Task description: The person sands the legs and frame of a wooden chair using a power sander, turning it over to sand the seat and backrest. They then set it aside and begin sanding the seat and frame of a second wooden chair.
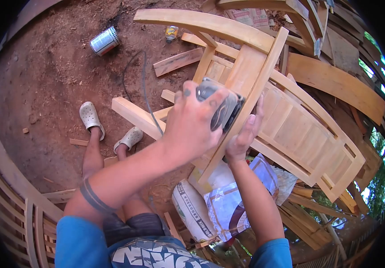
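Note:
My left hand (pixel 197 118) is wrapped over a power sander (pixel 223 107). The sander's pad rests on a long light-wood rail (pixel 264 73) of a partly finished wooden chair (pixel 246 67). On the rail's other side, my right hand (pixel 244 136) is cupped against its edge, fingers pointing up and partly hidden behind the wood. Slatted wooden panels (pixel 297 125) with a curved frame extend to the right of the rail. A dark cable (pixel 144 85) loops over the ground left of the chair and passes behind my left forearm.
A metal can (pixel 105 41) lies on the reddish dirt, with a small yellow-labelled bottle (pixel 171 33) and a loose plank (pixel 177 62) nearby. Printed sacks (pixel 194 210) sit below the chair. Curved boards (pixel 335 82) are stacked at right; a slatted frame (pixel 20 196) stands at left.

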`<state>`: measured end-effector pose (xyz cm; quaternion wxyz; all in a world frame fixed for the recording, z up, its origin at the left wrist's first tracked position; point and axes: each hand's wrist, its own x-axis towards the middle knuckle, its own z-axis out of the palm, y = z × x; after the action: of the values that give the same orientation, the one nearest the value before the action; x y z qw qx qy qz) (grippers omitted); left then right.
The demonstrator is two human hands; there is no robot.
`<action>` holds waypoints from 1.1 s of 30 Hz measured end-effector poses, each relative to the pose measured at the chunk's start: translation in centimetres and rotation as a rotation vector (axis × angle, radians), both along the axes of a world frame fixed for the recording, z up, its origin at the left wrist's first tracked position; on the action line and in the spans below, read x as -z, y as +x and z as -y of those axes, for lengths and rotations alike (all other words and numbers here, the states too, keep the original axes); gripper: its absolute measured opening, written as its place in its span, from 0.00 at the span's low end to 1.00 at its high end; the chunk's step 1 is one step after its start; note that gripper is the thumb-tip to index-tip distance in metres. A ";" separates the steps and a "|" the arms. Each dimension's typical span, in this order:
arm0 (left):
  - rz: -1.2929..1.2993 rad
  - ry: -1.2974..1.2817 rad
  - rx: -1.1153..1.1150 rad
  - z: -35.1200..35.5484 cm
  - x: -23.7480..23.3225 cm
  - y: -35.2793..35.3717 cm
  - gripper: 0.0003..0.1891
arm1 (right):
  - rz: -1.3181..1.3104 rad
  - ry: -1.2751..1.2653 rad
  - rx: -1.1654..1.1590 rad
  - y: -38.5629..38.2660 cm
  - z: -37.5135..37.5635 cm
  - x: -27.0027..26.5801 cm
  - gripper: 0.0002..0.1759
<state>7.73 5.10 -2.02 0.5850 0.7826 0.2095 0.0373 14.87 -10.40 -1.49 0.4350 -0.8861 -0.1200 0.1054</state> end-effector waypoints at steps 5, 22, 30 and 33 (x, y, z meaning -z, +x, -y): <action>-0.080 0.107 -0.042 -4.3 0.7 7.4 0.34 | 0.007 0.001 -0.023 -0.1 0.0 0.0 0.34; -0.041 0.091 -0.054 -2.0 0.5 5.0 0.33 | 0.037 -0.027 -0.036 -0.1 -0.1 -0.2 0.32; -0.038 0.096 0.010 -3.5 1.6 4.1 0.32 | 0.024 0.031 -0.023 0.0 0.0 0.0 0.32; -0.033 0.047 0.047 -0.4 0.4 -0.9 0.34 | 0.030 0.012 -0.021 -0.1 -0.1 -0.2 0.33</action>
<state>6.85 5.54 -2.42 0.5636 0.8014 0.1998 0.0153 14.77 -10.30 -1.27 0.4372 -0.8837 -0.1366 0.0959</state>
